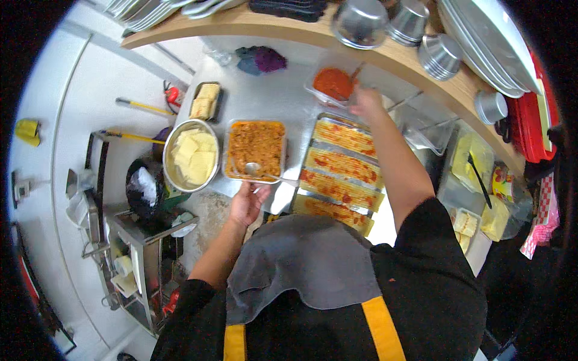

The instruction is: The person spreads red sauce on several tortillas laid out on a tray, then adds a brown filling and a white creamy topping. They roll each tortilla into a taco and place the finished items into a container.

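Note:
My right hand point(365, 101) reaches to the far side of the steel counter, its fingers closed at the near right corner of a clear plastic container point(313, 89) of red sauce point(332, 83) with a utensil in it. My left hand point(245, 204) is at the near edge of a clear square container point(227, 157) of minced meat sauce point(256, 144); its fingers are apart. A metal spoon point(256, 170) lies in the meat. Between my arms, several long metal pans point(309, 149) hold ridged pasta sheets point(343, 161) smeared with red sauce.
Left of the meat stand a round steel bowl point(169, 172) of pale yellow slices and a dark tray point(218, 103) of stacked pieces. A wooden shelf point(295, 27) with foil cups point(361, 24) and plates overhangs the far side. Clear containers point(430, 133) stand at the right.

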`<state>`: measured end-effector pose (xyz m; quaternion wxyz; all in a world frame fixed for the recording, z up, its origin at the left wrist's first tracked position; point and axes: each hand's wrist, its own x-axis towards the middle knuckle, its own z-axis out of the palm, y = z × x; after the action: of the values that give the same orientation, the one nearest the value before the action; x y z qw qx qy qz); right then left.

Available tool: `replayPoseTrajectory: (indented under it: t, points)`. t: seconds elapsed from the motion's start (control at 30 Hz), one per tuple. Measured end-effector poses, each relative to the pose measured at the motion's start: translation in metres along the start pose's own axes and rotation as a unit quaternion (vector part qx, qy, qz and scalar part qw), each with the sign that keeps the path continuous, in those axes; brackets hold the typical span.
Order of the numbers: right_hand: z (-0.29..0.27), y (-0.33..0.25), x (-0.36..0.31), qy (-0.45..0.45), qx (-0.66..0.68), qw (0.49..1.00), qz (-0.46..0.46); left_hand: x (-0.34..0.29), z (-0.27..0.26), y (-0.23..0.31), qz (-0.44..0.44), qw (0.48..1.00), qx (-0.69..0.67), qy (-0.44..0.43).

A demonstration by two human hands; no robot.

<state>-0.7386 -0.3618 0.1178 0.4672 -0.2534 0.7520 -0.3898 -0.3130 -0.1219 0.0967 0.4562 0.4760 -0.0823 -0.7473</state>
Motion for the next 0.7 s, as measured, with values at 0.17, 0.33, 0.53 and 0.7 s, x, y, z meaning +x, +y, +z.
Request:
replayPoseTrajectory:
  t: [0.17, 0.33, 0.53, 0.7]
  points:
    - [-0.001, -0.009, -0.164, 0.037, -0.264, 0.927, -0.264, -0.018, -0.028, -0.009, 0.001, 0.966, 0.249, 0.070]
    - [0.077, 0.013, -0.270, -0.234, -0.425, 0.831, -0.271, -0.027, -0.026, 0.017, 0.253, 0.805, 0.503, 0.189]
    - [0.121, 0.006, -0.287, -0.269, -0.578, 0.711, -0.296, -0.021, 0.009, 0.078, 0.318, 0.692, 0.644, 0.067]
    - [0.107, -0.016, -0.296, -0.181, -0.582, 0.702, -0.368, -0.022, 0.024, 0.100, 0.290, 0.699, 0.653, 0.022]
